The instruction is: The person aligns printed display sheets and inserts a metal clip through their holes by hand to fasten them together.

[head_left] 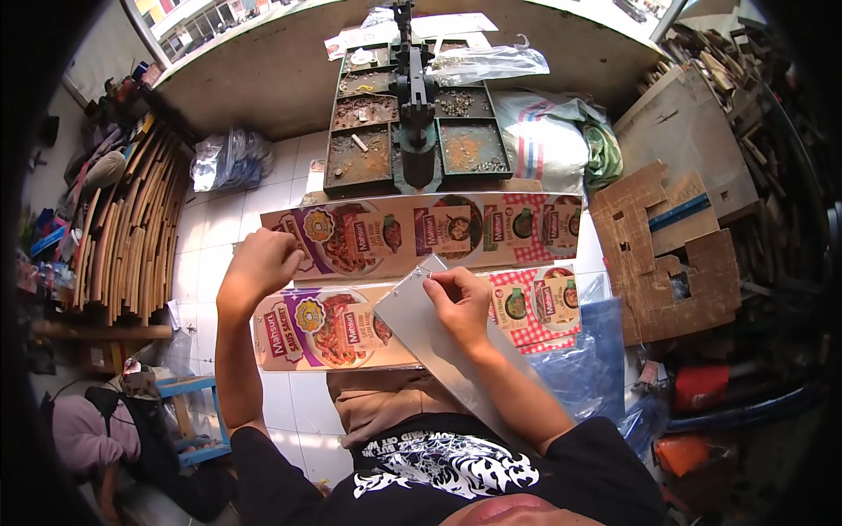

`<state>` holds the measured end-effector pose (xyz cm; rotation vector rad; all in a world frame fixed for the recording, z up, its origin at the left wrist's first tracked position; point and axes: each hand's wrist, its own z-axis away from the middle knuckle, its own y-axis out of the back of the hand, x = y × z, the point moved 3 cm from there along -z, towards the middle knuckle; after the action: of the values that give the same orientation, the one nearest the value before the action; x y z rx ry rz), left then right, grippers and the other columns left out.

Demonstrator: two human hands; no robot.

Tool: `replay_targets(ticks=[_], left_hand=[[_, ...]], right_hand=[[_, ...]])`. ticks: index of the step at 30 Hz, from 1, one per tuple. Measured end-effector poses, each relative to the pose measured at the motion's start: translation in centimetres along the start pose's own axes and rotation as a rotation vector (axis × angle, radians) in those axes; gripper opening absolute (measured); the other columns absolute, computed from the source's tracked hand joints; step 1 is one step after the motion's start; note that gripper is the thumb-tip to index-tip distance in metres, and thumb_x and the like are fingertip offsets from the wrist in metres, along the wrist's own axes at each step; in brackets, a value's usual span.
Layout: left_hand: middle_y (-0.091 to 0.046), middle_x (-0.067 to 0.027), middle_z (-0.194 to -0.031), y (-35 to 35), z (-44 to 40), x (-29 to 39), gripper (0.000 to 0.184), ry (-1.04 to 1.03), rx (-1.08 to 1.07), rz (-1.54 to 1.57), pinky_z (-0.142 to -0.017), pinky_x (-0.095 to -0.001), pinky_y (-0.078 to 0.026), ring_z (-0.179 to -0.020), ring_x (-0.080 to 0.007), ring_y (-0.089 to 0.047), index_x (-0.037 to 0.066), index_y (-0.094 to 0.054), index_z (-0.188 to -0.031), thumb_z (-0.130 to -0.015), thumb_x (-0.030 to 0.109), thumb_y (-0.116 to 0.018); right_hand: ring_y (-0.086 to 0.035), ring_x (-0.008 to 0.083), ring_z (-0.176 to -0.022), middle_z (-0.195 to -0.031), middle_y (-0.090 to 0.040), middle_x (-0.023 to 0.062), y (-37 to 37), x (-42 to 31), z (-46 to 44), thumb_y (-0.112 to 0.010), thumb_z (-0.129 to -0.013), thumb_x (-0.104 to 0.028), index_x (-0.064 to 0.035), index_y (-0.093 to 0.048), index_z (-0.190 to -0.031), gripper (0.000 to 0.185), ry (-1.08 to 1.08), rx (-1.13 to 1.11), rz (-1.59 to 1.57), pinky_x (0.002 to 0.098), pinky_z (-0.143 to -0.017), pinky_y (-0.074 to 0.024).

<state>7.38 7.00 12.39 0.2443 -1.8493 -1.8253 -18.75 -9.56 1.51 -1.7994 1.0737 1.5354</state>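
Observation:
My left hand (267, 261) is raised over the left end of the far printed board, its fingers curled closed. Whatever it may hold is hidden. With thumb and forefinger pinched, my right hand (463, 302) is at the top corner of a long grey-white panel (412, 316). A thin, shiny bit shows by these fingertips, too small to name. The panel slants under my right forearm toward my body. Beneath it lies a near printed board (329, 329) with food pictures. A similar far printed board (395, 237) is just beyond.
A dark hand-press machine (417, 105) stands ahead between compartment trays (474, 145) of small metal parts. Wooden strips (132, 228) are stacked at left. At right are a brown cut-out board (667, 254), a white sack (544, 131) and blue plastic sheeting (596, 351).

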Motion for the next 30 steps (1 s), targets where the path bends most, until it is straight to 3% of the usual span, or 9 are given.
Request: replay_targets(ticks=[4, 7, 10, 12, 21, 24, 27, 29, 30], left_hand=[[-0.068, -0.0245, -0.079, 1.1, 0.4, -2.0, 0.02, 0.171, 0.114, -0.169, -0.071, -0.0486, -0.051, -0.078, -0.0442, -0.066, -0.001, -0.068, -0.09, -0.098, 0.013, -0.056], [-0.069, -0.0215, -0.081, -0.6, 0.6, 1.3, 0.014, -0.088, 0.005, 0.276, -0.07, -0.0436, -0.052, -0.076, -0.0374, -0.068, -0.002, -0.064, -0.1, -0.098, 0.01, -0.056], [-0.071, -0.0217, -0.089, -3.6, 0.1, 5.6, 0.022, -0.202, -0.043, 0.429, -0.073, -0.0414, -0.055, -0.082, -0.0346, -0.071, -0.002, -0.069, -0.109, -0.096, 0.016, -0.064], [-0.073, -0.0215, -0.096, -6.0, -0.1, 6.8, 0.028, -0.23, -0.061, 0.412, -0.08, -0.0436, -0.056, -0.09, -0.0371, -0.072, -0.002, -0.07, -0.11, -0.095, 0.021, -0.066], [-0.072, -0.0195, -0.098, -8.2, -1.6, 8.0, 0.029, -0.351, -0.241, 0.479, -0.086, -0.0422, -0.055, -0.096, -0.0357, -0.07, -0.003, -0.074, -0.106, -0.084, 0.016, -0.074], [-0.074, -0.0191, -0.095, -8.0, -2.1, 7.9, 0.027, -0.257, -0.343, 0.679, -0.084, -0.0382, -0.056, -0.091, -0.0271, -0.073, -0.007, -0.072, -0.101, -0.083, 0.013, -0.07], [-0.073, -0.0143, -0.092, -8.2, -2.7, 7.4, 0.03, -0.241, -0.456, 0.771, -0.078, -0.0349, -0.057, -0.085, -0.0208, -0.071, -0.006, -0.07, -0.107, -0.083, 0.011, -0.069], [-0.072, -0.0091, -0.091, -9.1, -2.5, 7.2, 0.036, -0.057, -0.706, 1.152, -0.071, -0.0296, -0.057, -0.081, -0.0145, -0.068, -0.005, -0.066, -0.116, -0.084, 0.011, -0.071], [-0.072, -0.0091, -0.091, -9.5, -2.6, 7.0, 0.036, -0.054, -0.71, 1.16, -0.071, -0.0296, -0.057, -0.081, -0.0145, -0.068, -0.005, -0.066, -0.116, -0.084, 0.011, -0.071]], right_hand=[[-0.062, 0.0087, -0.063, -0.076, -0.068, 0.0044, 0.0, 0.4, 0.1, -0.079, -0.086, -0.005, 0.0004, -0.074, -0.089, 0.008, -0.023, -0.007, -0.023, 0.0242, -0.059, -0.0489], [-0.061, 0.0067, -0.064, -0.076, -0.069, 0.0032, 0.0, 0.7, 0.3, -0.079, -0.087, -0.005, 0.0009, -0.074, -0.089, 0.008, -0.047, -0.004, -0.04, 0.0232, -0.059, -0.0483], [-0.06, 0.0047, -0.064, -0.075, -0.07, 0.0014, 0.0, 0.8, 0.4, -0.079, -0.088, -0.005, 0.0007, -0.074, -0.09, 0.007, -0.057, -0.005, -0.065, 0.022, -0.06, -0.0475], [-0.059, 0.0039, -0.065, -0.075, -0.07, 0.0002, 0.2, 0.8, 0.4, -0.078, -0.088, -0.004, 0.0008, -0.074, -0.09, 0.007, -0.077, 0.034, -0.124, 0.0212, -0.06, -0.0468], [-0.059, 0.0027, -0.073, -0.083, -0.069, -0.0019, 0.4, -0.5, 0.4, -0.076, -0.092, -0.003, 0.0004, -0.071, -0.097, 0.007, -0.114, 0.047, -0.27, 0.0185, -0.068, -0.0461], [-0.058, 0.0029, -0.074, -0.084, -0.068, -0.0021, 0.4, -1.8, 0.6, -0.075, -0.092, -0.001, 0.0, -0.071, -0.097, 0.007, -0.079, 0.079, -0.297, 0.0176, -0.068, -0.0449], [-0.059, 0.0031, -0.074, -0.086, -0.068, -0.0012, 0.3, -1.3, 0.7, -0.075, -0.092, 0.001, 0.0006, -0.07, -0.097, 0.007, -0.031, 0.043, -0.276, 0.0182, -0.067, -0.0457], [-0.06, 0.0045, -0.072, -0.083, -0.069, 0.0012, 0.2, -1.3, 0.6, -0.077, -0.089, 0.002, 0.001, -0.071, -0.094, 0.008, 0.051, 0.019, -0.212, 0.0195, -0.065, -0.0465], [-0.06, 0.0045, -0.072, -0.083, -0.069, 0.0012, 0.2, -1.2, 0.6, -0.077, -0.089, 0.002, 0.001, -0.071, -0.094, 0.008, 0.045, 0.017, -0.207, 0.0195, -0.065, -0.0465]])
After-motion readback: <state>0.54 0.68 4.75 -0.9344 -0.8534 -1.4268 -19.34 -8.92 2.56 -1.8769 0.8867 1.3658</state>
